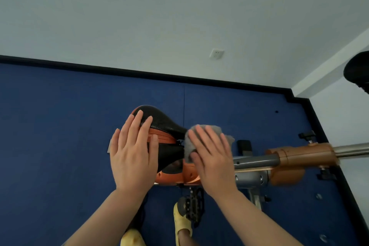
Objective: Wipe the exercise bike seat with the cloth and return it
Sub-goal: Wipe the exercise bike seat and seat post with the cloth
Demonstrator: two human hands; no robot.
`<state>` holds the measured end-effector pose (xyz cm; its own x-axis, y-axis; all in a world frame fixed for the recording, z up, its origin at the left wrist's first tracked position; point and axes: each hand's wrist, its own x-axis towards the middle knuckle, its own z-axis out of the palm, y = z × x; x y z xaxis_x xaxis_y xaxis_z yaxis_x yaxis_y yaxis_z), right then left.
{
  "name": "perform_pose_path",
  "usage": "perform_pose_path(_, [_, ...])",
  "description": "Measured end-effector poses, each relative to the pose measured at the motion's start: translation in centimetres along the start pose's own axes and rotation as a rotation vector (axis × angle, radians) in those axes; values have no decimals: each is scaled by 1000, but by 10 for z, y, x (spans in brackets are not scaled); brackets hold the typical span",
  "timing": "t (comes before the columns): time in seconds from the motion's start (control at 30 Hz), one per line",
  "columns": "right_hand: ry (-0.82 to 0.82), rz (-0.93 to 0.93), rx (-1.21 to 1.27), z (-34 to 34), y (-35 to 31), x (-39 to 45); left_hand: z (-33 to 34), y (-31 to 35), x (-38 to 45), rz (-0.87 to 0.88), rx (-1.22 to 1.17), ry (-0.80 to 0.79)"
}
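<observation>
The exercise bike seat (159, 121) is black with orange trim and lies at the centre of the view. My left hand (132, 150) rests flat on its wide rear part, fingers spread, holding nothing. My right hand (211, 158) presses a grey cloth (205, 131) down on the narrow nose of the seat, fingers flat over it. Part of the cloth sticks out past the fingertips; the rest is hidden under the palm.
The bike's orange and grey frame (299, 156) runs to the right, ending in a steel tube (353, 151). A black pedal (192, 206) and my feet in yellow shoes (182, 218) are below. Blue floor (60, 126) meets a pale wall (159, 16) with a socket (216, 53).
</observation>
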<state>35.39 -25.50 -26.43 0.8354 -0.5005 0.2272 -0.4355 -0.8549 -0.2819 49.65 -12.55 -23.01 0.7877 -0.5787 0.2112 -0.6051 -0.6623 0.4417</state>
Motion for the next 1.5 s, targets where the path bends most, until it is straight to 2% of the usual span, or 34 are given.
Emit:
perform_pose_path(0.1, [29,86,58,-6,12,-2,0,2,-1,-15,31,12])
perform_pose_path(0.23, [46,194,3,-2,-17,24,1,5,-1,-17,50,32])
perform_pose_path(0.4, [-51,24,67,-15,13,31,3,2,-4,-12,19,85])
perform_pose_path(0.5, [-45,166,141,-21,34,12,5,3,-5,-21,20,130])
perform_pose_path(0.57, [-63,233,98,-19,28,20,7,3,-5,-34,25,159])
perform_pose_path(0.67, [-154,120,-29,-16,0,57,9,2,-6,-82,22,183])
perform_pose_path(0.77, [-277,24,-7,-14,-23,79,11,4,-7,-133,21,194])
perform_pose_path(0.9, [-240,-83,61,-25,-4,64,13,6,-10,-249,-26,216])
perform_pose_path(1.07, [-443,43,24,-28,-5,74,15,8,-10,-306,-37,225])
perform_pose_path(1.2, [-454,79,82,-10,-43,110,16,8,-11,-321,-38,214])
perform_pose_path(1.27, [-449,54,111,-9,-43,108,15,8,-12,-324,-37,207])
perform_pose_path(1.4, [-516,-117,114,-29,-15,87,14,8,-12,-321,-45,189])
perform_pose_path(1.5, [-534,-90,86,-31,-15,91,15,8,-13,-326,-57,193])
